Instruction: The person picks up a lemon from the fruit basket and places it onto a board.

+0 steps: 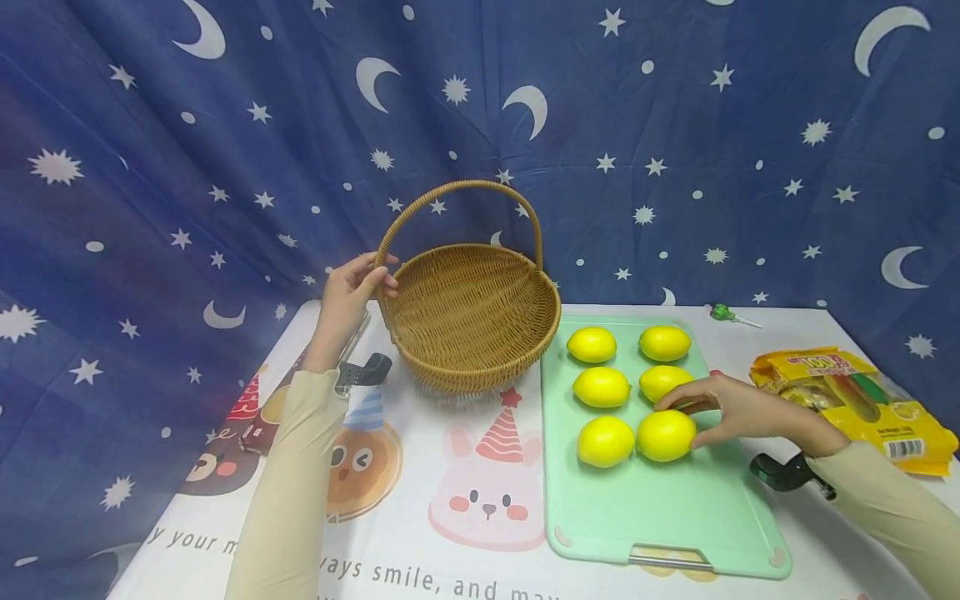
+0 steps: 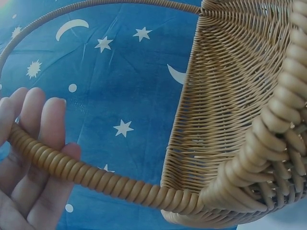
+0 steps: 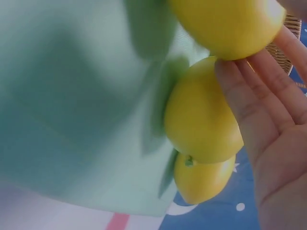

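A tan wicker basket [image 1: 472,333] stands tilted at the back, its hollow facing me. My left hand [image 1: 348,296] holds the left side of its arched handle [image 1: 465,185]; in the left wrist view the fingers [image 2: 50,122] wrap around the woven handle. On a mint-green cutting board [image 1: 637,517], several yellow lemons lie in two columns. My right hand [image 1: 738,408] grips the nearest lemon [image 1: 666,436] of the right column, fingers on its far side and thumb at its right. Behind it sits another lemon [image 3: 204,112], near the fingertips in the right wrist view.
A yellow snack bag [image 1: 862,408] lies right of the board. Behind the board is a green-wrapped lollipop [image 1: 723,312]. A printed white tablecloth [image 1: 420,525] covers the table, and a blue star-and-moon curtain [image 1: 480,108] hangs behind.
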A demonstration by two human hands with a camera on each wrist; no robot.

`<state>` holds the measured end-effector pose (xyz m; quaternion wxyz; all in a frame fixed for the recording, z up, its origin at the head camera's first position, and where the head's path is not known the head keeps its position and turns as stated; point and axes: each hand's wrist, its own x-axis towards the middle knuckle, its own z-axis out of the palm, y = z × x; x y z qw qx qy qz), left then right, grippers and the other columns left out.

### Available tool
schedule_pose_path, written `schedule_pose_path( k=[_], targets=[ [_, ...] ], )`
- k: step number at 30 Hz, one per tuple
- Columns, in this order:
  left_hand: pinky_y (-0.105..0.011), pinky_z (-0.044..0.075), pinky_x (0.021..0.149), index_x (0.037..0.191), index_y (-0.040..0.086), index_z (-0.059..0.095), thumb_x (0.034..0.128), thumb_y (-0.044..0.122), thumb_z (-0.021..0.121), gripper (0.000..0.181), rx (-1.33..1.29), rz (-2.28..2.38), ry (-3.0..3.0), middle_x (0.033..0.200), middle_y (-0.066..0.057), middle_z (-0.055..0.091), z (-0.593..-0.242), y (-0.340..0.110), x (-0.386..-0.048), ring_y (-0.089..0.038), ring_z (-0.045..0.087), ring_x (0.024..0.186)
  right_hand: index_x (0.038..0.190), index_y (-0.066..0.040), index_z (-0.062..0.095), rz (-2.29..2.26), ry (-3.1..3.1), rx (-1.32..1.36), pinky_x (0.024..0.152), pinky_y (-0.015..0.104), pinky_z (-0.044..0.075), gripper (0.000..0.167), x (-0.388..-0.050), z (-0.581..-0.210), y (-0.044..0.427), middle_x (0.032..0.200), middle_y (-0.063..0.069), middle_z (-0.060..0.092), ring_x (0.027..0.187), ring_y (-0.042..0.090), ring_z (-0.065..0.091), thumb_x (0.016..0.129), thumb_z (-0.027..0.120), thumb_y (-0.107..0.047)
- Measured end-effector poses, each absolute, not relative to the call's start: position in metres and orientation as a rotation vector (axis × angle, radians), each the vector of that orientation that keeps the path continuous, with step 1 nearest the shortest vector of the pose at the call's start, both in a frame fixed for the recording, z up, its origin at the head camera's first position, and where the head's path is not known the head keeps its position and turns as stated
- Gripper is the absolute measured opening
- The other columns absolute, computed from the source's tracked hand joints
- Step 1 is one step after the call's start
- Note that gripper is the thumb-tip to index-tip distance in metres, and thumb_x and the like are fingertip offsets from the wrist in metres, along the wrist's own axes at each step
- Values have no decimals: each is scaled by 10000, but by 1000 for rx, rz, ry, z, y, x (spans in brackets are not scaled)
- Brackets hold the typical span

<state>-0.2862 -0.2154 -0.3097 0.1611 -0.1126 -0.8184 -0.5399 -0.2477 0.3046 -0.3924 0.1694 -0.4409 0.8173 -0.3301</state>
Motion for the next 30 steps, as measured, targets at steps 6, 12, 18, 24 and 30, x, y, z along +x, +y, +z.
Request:
schedule_pose_path(
  k=[6,12,18,24,30],
  targets=[
    [-171,541,775,1199,-2,577,971,244,503,344,-328,-1545,-2327,738,182,625,-310,-215,-287,-25,663,709,1215,42,558,-943,2273,-1290,917,166,505,511,-253,-383,302,1195,232,593,1123,-48,560,790,749,-168],
    [-220,563,776,1184,-21,578,968,233,506,341,-362,-1581,-2302,749,157,634,-310,-215,-287,16,646,692,1226,43,547,-933,2244,-1250,927,151,491,513,-261,-373,299,1210,239,591,1130,-39,562,791,746,-143],
    [-373,564,823,1199,25,585,962,269,513,348,-357,-1608,-2316,797,89,655,-307,-216,-286,-22,656,734,1207,103,530,-1004,2157,-1341,944,157,487,502,-271,-362,295,1249,111,616,1165,-51,535,777,737,-51],
    [-298,553,843,1228,83,586,959,311,512,360,-335,-1527,-2413,802,115,649,-305,-219,-286,-26,658,792,1226,68,528,-984,2167,-1318,944,172,493,495,-279,-350,292,1248,92,613,1159,-29,546,784,727,-34],
    [-352,548,897,1245,89,585,966,281,517,346,-330,-1393,-2475,947,-80,691,-302,-220,-287,-167,665,906,1232,63,525,-973,2237,-1262,941,149,485,475,-285,-331,292,1226,-137,593,1143,-50,544,804,709,-25]
  ],
)
